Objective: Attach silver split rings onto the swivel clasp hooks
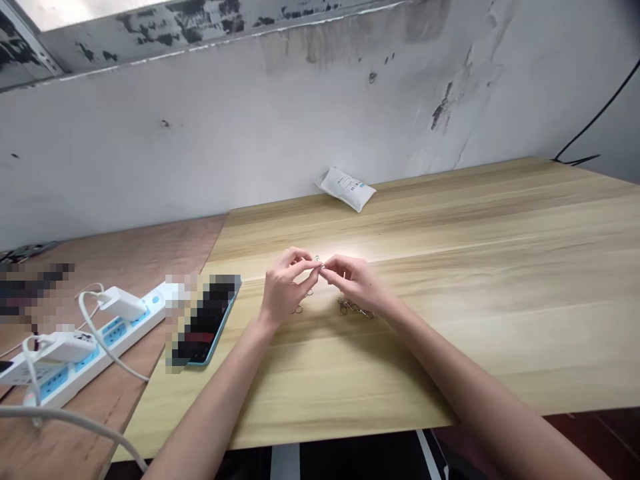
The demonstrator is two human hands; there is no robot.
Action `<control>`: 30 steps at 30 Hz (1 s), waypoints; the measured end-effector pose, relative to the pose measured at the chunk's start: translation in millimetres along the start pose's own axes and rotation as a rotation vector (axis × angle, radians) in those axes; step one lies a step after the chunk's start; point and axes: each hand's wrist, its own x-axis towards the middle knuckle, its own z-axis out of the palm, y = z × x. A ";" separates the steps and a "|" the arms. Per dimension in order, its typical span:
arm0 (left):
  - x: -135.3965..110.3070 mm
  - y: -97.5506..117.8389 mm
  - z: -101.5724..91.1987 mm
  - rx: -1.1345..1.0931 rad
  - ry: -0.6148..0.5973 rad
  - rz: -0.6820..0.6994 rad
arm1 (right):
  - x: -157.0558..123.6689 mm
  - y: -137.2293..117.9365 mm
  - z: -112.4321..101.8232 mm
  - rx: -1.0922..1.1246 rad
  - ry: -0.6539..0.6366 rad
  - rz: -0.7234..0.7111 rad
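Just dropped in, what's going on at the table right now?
A person's left hand and right hand meet fingertip to fingertip above the light wooden table, pinching a small metal piece between them; its exact shape is too small to tell. More loose metal pieces lie on the table just below. A phone and power strip sit to the left.

Quick count: left hand [284, 288], right hand [356, 283], one phone [207, 320], one power strip [126, 328], two white chargers [123, 303] [70, 347], one white packet [346, 188], small metal clasps [356, 308] uncountable.

You've got a white pouch [346, 188] by the wall, phone [207, 320] and power strip [111, 335] at your left.
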 end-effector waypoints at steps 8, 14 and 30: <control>-3.2 -3.1 2.2 0.223 0.012 0.112 | -1.6 2.8 2.6 -0.156 0.012 -0.016; -2.5 -1.4 -0.5 0.336 -0.028 0.229 | -4.2 2.4 6.8 -0.418 -0.009 -0.051; -5.5 -0.4 -0.4 0.314 0.033 0.304 | -2.2 -0.1 7.4 0.351 -0.018 0.208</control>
